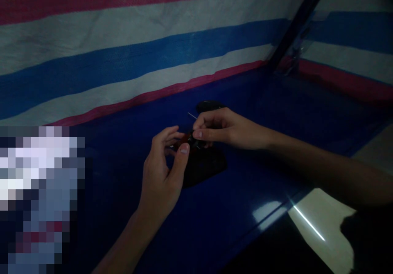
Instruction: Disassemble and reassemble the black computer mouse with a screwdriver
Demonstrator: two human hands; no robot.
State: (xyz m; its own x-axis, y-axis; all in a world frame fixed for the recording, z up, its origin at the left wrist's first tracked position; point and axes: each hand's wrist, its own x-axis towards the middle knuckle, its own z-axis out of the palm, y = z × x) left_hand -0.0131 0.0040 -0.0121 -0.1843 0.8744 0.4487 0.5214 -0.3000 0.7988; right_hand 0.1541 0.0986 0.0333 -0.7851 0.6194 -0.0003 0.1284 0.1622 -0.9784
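Across our blue tabletop point(196, 225), our left hand point(161, 165) rises, fingers curved, left of a flat black piece point(208, 165); our right hand point(225, 129) reaches in from its right. Above that piece, both hands' thumbs and fingers pinch a small dark-and-red object point(186, 138). We judge this close manipulation, calling for left-hand steadiness and fine right fingertip control. Beyond the piece, a thin metal rod point(192, 115) protrudes.
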